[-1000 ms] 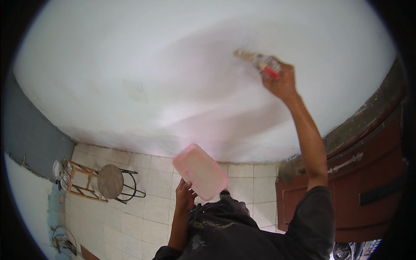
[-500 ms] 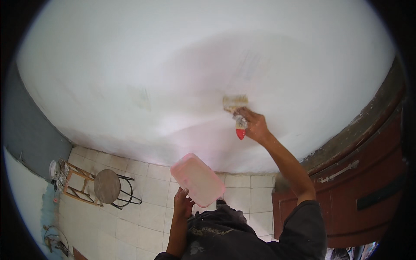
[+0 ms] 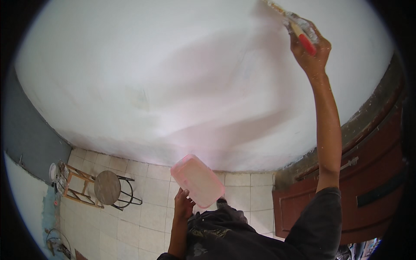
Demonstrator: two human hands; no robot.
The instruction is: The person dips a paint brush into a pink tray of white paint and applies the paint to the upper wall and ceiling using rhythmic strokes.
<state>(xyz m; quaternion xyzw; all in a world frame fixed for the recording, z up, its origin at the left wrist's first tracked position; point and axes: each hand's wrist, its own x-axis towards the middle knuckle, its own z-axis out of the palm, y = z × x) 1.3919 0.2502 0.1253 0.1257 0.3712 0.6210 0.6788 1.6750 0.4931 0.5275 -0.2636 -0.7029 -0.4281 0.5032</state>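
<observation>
My right hand (image 3: 311, 47) is raised high on the white wall (image 3: 182, 78), closed around a paintbrush (image 3: 299, 32) with a red-tipped handle. Its bristles meet the wall near the top edge of the view, and white paint smears the brush and my fingers. Low in front of my body, my left hand (image 3: 183, 203) grips the edge of a pink plastic tub (image 3: 198, 180). Inside the tub is a pale, whitish liquid. The left thumb shows over the rim; the other fingers are partly beneath it.
A round-topped stool (image 3: 107, 187) and a wooden frame stool (image 3: 80, 182) stand on the tiled floor (image 3: 130, 225) at left. At right is a brown panelled door (image 3: 320, 203) with a handle. A grey panel (image 3: 32, 125) borders the wall at far left.
My right hand has swept the paintbrush up and to the right along the wall, and that arm is straighter. The left hand and the pink tub have hardly moved.
</observation>
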